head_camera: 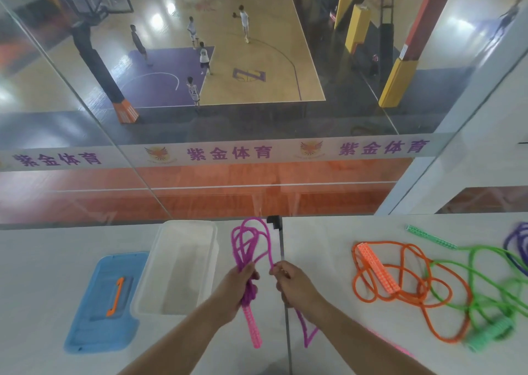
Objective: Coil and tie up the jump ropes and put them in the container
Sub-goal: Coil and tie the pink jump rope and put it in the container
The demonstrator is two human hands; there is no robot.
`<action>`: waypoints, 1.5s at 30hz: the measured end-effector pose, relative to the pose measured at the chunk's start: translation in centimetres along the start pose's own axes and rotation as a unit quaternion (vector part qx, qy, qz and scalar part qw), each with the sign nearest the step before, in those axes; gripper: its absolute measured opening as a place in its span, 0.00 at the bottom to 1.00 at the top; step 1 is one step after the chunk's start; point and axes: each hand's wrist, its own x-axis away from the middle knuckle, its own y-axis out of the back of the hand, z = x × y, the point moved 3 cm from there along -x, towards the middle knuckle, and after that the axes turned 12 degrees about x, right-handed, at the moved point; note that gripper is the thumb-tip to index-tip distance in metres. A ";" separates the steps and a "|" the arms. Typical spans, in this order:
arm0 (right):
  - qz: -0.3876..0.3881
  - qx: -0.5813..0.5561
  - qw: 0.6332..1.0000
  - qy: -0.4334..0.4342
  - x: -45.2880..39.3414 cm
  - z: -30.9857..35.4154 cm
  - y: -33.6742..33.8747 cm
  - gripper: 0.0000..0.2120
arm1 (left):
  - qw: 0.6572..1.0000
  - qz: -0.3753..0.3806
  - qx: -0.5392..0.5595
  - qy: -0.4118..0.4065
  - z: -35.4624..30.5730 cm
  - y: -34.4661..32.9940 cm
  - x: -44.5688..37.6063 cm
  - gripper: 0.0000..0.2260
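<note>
My left hand (238, 287) grips the gathered loops of a magenta jump rope (251, 241); the loops stand up above my fist and a pink handle (253, 327) hangs below it. My right hand (291, 281) pinches a strand of the same rope, whose tail runs down under my wrist. A clear plastic container (148, 289) stands open on the white table to the left of my hands. An orange rope (400, 286) with its orange handles lies loose on the right, tangled with a green rope (483, 283).
A blue lid (85, 317) with an orange latch lies left of the container. A purple rope (517, 243) shows at the far right edge. A glass wall stands just behind the table, with a basketball court below. A seam (285, 331) splits the tabletop.
</note>
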 end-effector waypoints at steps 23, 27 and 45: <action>0.079 0.375 0.906 0.178 1.5 -0.1 0.7 0.14 | 0.993 0.064 -0.098 -0.008 0.1 1.3 0.0 0.07; 0.001 0.378 0.901 0.211 0.8 1.1 1.2 0.15 | 0.979 0.151 -0.135 0.019 0.6 -0.7 1.3 0.14; 0.031 0.369 0.923 0.099 0.1 -1.8 4.0 0.14 | 0.999 0.033 -0.011 0.028 -1.7 1.7 -1.5 0.06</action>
